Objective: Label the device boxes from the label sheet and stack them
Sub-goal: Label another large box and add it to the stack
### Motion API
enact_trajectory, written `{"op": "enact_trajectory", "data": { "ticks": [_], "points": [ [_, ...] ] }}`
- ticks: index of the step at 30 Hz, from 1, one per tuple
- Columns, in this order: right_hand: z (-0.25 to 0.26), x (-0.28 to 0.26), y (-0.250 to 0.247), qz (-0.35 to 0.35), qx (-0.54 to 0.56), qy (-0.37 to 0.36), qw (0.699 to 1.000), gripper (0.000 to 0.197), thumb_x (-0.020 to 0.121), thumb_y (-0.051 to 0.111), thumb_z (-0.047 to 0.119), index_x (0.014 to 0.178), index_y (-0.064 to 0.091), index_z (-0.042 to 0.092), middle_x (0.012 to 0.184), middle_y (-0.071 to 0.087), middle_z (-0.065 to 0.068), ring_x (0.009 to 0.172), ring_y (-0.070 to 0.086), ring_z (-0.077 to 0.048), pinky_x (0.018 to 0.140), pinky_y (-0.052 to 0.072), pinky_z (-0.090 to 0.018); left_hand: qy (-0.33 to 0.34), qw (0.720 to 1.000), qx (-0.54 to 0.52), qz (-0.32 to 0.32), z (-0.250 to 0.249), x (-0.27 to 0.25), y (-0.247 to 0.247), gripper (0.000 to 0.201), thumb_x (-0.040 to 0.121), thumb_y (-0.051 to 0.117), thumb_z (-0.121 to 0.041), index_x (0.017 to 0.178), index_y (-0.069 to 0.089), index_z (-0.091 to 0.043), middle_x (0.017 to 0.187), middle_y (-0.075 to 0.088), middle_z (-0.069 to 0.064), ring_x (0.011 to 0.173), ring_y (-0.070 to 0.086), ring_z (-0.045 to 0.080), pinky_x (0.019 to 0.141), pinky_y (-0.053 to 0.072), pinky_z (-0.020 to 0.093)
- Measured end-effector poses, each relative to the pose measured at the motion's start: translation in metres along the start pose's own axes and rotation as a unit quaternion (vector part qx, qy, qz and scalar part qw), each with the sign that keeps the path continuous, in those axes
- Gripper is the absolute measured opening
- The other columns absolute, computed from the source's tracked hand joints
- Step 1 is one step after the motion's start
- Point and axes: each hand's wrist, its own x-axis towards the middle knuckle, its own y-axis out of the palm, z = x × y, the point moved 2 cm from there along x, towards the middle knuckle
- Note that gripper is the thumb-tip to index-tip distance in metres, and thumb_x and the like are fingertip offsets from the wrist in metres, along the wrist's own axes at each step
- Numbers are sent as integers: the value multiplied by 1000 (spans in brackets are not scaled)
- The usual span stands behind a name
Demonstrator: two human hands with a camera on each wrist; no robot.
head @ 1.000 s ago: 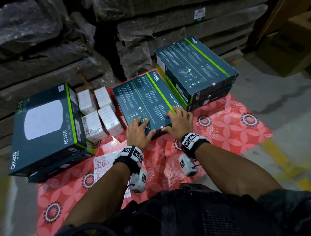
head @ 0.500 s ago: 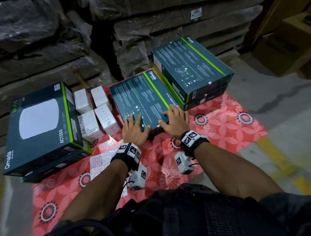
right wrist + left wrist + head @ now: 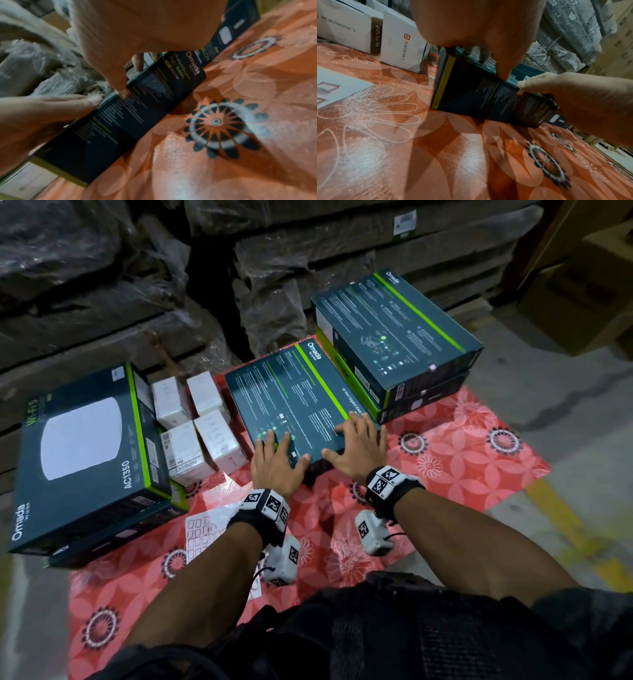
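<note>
Box [image 3: 294, 405] flat under both open, spread hands [image 3: 279, 463] [image 3: 356, 446] — long axis away, tilted leftward.

Concrete floor [image 3: 565, 419], yellow line [image 3: 568, 529] painted along right. Red flowered sheet [image 3: 455, 453] spread on it. Lying directly on sheet: dark teal switch box [image 3: 298, 402] at centre; stack of two teal boxes [image 3: 411, 392] touching its right side; four small white boxes [image 3: 195, 426] clustered just left of it; two stacked AC1350 boxes [image 3: 85, 460] at far left; label sheet [image 3: 202, 532] near front edge.
</note>
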Motion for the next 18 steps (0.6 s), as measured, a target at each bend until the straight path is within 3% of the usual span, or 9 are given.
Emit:
{"op": "enact_trajectory", "data": {
  "ticks": [18],
  "points": [
    [-1,0,-1,5,38,5,999,49,82,71,49,121,51,27,161,21,0,152,3,-21,120,-3,-56,6,1000,-3,-3,2,1,1,67,93,45,-56,150,26,-27,163,7,3,149,0,27,118,8,45]
  ]
}}
